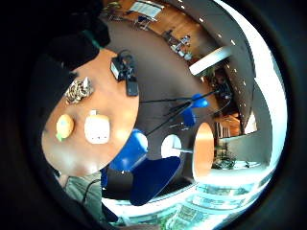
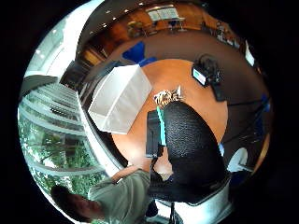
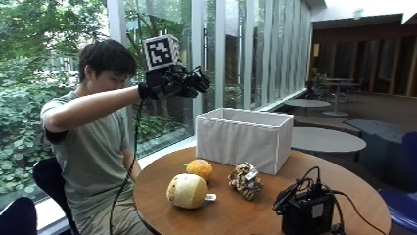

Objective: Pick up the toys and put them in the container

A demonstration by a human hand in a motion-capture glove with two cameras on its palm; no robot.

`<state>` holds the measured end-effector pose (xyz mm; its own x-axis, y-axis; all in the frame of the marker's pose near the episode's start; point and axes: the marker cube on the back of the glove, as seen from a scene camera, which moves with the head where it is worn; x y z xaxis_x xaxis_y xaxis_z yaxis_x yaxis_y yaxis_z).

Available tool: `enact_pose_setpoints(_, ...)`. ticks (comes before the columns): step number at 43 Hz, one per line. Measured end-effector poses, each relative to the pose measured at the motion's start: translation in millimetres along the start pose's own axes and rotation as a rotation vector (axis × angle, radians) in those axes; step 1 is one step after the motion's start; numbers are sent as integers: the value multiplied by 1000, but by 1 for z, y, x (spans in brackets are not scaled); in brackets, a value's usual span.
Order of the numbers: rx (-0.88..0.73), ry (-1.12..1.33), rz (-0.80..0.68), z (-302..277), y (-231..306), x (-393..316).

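Three soft toys lie on the round wooden table: an orange plush, a cream round plush and a brown striped toy. All three also show from above as the orange plush, the cream plush and the striped toy. Behind them stands the white fabric container, open at the top, the same container that the thumb side view shows. My gloved right hand is raised high above the table's left side, left of the container. Its fingers are loosely curled and hold nothing.
A black device with cables stands at the table's front right edge. Blue chairs stand around the table. A glass wall runs behind the person, and other round tables stand to the right.
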<state>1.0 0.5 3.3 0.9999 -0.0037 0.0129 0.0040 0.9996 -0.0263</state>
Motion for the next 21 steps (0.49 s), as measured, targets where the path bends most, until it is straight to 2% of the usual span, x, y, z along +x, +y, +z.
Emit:
enact_pose_setpoints(7,-80,9,27,16,0,10)
enact_pose_setpoints(21,-127,77,75,16,4,17)
